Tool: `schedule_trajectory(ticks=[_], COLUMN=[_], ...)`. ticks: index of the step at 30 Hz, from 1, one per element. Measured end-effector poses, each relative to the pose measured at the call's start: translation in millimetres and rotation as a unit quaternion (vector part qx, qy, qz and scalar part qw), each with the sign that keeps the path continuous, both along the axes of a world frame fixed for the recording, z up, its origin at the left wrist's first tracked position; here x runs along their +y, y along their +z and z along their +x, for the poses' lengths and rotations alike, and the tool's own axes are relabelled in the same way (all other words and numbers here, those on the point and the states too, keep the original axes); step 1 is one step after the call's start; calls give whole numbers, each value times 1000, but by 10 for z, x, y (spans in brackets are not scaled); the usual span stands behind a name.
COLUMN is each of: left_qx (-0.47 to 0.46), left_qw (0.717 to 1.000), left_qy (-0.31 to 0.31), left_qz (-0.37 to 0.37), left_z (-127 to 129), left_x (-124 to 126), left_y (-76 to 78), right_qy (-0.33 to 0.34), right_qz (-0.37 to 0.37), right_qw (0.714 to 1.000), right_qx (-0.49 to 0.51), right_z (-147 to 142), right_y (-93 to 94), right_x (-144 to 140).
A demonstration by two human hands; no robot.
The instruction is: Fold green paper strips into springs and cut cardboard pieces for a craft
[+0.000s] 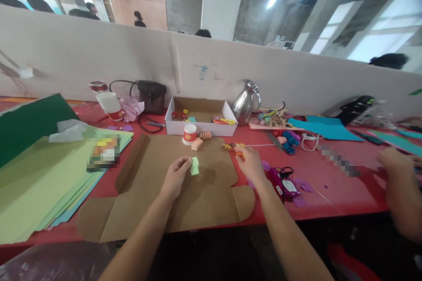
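Between the thumb and fingers of my left hand (pixel 177 175) is a small folded piece of light green paper (pixel 195 166), held above a flattened brown cardboard sheet (pixel 148 180). My right hand (pixel 249 162) reaches over the right edge of the cardboard, its fingers closed together at a small orange-and-yellow patterned item (pixel 231 145). What exactly the fingertips pinch there is too small to make out. Just beyond the green paper, a red-and-white paper cup (pixel 189 135) stands on the cardboard. Two orange folded paper strips, one nearer (pixel 197 144) and one behind it (pixel 206 135), lie beside the cup.
A shallow white box (pixel 201 129) holding small craft bits sits behind the cup, with a steel jug (pixel 244 103) to its right. Coloured paper sheets (pixel 39 184) are stacked at left. Scissors (pixel 286 172) lie on a purple pack at right. Another person's hand (pixel 397 167) is far right.
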State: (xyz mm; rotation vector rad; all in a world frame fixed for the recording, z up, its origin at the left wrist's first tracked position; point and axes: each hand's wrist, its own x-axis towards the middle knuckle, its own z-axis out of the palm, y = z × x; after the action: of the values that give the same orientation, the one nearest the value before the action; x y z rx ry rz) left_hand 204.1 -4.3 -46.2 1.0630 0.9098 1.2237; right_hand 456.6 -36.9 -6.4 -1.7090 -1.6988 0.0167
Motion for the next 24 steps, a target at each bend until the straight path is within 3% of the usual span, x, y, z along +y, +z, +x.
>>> schedule_trajectory(ticks=[1,3,6,9,13,17,20,22,23,24], left_qx=[2,6,5,2,-7,0,2,6,12,21], left_qw=[1000,1000,1000,1000,1000,1000,1000,1000,999,999], left_qy=[4,10,7,3,6,10,4,18,31,44], left_qz=[3,4,-2,-3,-2,11,7,3,4,9], left_z=[3,9,9,-1,-1,19,24,18,13,7], left_x=[9,23,31,21,6,-7,-14,-13,-11,-9], left_y=[-8,-19,-31,-38,-37,-24,-17,-14,-13,-10], right_qy=[-8,36,255,296,314,311,304,234,173,71], right_qz=[-1,2,30,82,107,106,64,-1,-33,-77], right_qw=[1000,999,961,946,943,941,941,965,979,992], right_qx=[0,-16,-103,-105,-19,77,132,119,98,71], right_z=[21,-58,-420,-750,-853,-857,-829,-698,-586,-448], right_y=[12,47,68,7,-155,-321,-364,-336,-310,-280], right_x=[12,12,2,63,182,184,162,185,211,247])
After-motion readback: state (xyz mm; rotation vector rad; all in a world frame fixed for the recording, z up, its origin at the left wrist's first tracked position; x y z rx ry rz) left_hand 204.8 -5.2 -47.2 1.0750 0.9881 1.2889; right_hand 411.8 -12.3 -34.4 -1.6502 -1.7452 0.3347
